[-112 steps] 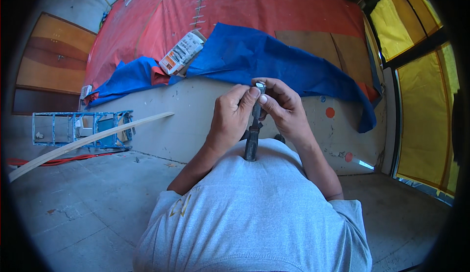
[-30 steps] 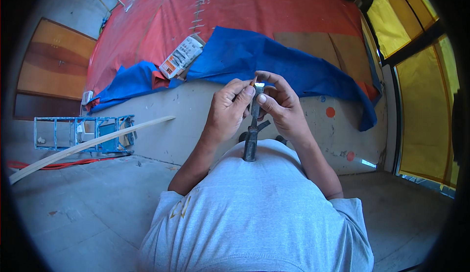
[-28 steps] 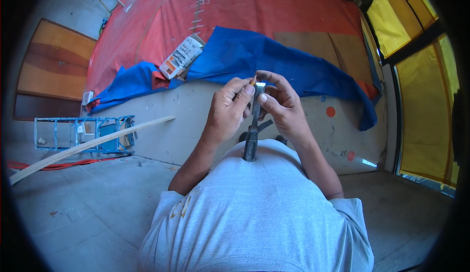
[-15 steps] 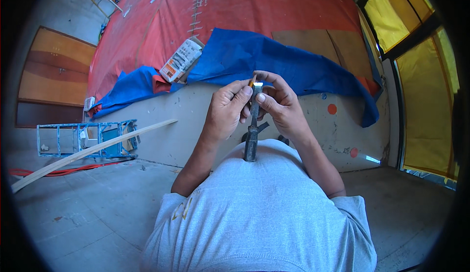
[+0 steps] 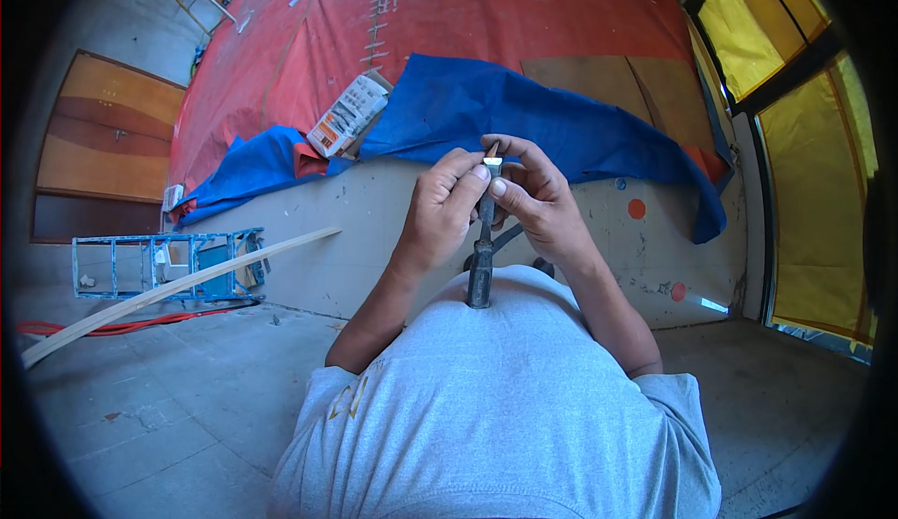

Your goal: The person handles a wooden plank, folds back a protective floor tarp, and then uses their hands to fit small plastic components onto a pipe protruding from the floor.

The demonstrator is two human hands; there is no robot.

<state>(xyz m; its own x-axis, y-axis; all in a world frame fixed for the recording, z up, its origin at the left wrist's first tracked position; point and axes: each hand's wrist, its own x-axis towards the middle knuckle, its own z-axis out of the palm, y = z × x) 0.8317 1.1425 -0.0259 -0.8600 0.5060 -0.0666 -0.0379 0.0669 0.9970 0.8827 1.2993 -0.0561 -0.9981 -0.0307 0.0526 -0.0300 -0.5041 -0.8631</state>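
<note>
A chisel (image 5: 481, 271) stands with its dark handle end against the front of my grey shirt and its bright cutting edge pointing away from me. My right hand (image 5: 536, 196) is closed round its blade, the thumb lying along the metal and the index finger reaching over the edge. My left hand (image 5: 440, 203) pinches a pencil (image 5: 493, 151) whose pointed tip shows at the bright edge, close to the right index finger. Most of the pencil is hidden behind the left fingers.
Blue sheeting (image 5: 524, 108) and red sheeting (image 5: 524, 14) cover the floor ahead, with a carton (image 5: 351, 115) on them. At left, a long wooden strip (image 5: 187, 287) slants by a blue ladder (image 5: 131, 266) and a red hose (image 5: 42, 328). Yellow covering (image 5: 814, 201) hangs at right.
The pencil has turned and shifted slightly right over the chisel's edge; its yellow side showed before, now mainly its tip. My left fingers moved with it. The right hand stays nearly still.
</note>
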